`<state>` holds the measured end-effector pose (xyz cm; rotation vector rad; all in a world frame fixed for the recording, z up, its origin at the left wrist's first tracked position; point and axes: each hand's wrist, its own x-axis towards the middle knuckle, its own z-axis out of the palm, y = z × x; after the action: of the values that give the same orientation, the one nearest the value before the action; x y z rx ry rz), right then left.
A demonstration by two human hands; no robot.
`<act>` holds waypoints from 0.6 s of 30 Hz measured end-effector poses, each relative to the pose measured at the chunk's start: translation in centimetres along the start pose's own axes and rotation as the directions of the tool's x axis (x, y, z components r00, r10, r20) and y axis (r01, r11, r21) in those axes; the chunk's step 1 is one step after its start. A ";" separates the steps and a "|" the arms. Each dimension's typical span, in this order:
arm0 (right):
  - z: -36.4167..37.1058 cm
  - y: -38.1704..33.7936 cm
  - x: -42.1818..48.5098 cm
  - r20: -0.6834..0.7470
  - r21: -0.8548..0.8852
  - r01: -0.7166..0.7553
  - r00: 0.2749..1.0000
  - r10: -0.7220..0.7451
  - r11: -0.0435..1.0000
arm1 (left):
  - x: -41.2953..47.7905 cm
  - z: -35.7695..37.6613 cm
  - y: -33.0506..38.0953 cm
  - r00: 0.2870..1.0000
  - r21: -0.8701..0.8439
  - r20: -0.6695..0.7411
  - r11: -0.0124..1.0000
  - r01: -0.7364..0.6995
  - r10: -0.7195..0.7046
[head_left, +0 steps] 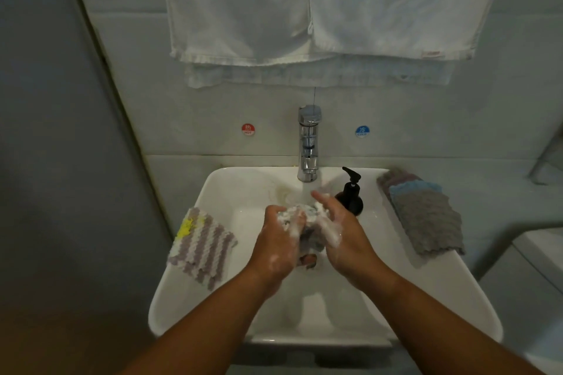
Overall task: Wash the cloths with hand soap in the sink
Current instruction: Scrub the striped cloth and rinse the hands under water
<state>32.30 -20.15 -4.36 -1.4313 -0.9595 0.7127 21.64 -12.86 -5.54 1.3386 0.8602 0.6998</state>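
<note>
Head view. Both hands meet over the basin of the white sink [189,283], straight in front of the tap [309,143] and below its spout. The left hand [278,245] is curled round a bunched grey cloth [307,218]; the right hand [341,231] grips the same cloth from the other side, with one finger lifted toward the tap. White lather coats the fingers and the cloth, and the hands hide most of the cloth.

A black pump soap bottle [350,195] stands on the rim just right of the tap, close behind the right hand. Further right of the tap, a stack of folded cloths [426,216], grey over blue, lies on the rim. Left of the tap and nearer the person, a striped cloth [201,243] with a yellow patch drapes over the rim.

On the wall, a red hot sticker [248,130] and a blue cold sticker [362,131] flank the tap. White towels [304,9] hang above it.
</note>
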 end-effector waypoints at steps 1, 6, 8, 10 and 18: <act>-0.1 0.1 -0.1 0.009 -0.020 -0.003 1.000 0.003 1.000 | 0.0 0.0 0.0 0.999 -0.050 0.040 0.999 0.008 -0.006; -1.2 1.8 0.7 0.044 -0.521 0.152 0.987 -0.152 0.840 | 0.6 -0.1 0.3 0.996 -0.133 0.085 0.991 0.027 -0.015; -1.8 1.9 1.0 0.084 -0.603 0.212 0.976 -0.202 0.769 | 1.1 -0.4 0.2 0.996 -0.136 0.089 0.991 0.022 -0.010; -2.4 1.3 1.3 0.077 -0.633 0.244 0.964 -0.254 0.734 | 1.6 -0.4 0.2 0.998 -0.119 0.065 0.993 0.007 0.001; -2.5 -5.6 6.0 -0.145 -0.582 0.377 0.824 -0.548 0.720 | 4.0 0.2 0.9 1.000 -0.135 0.007 0.990 0.030 -0.030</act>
<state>36.53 -16.38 2.11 -1.6099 -1.2620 -0.1910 23.94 -9.44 -5.19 1.2036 0.8131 0.7184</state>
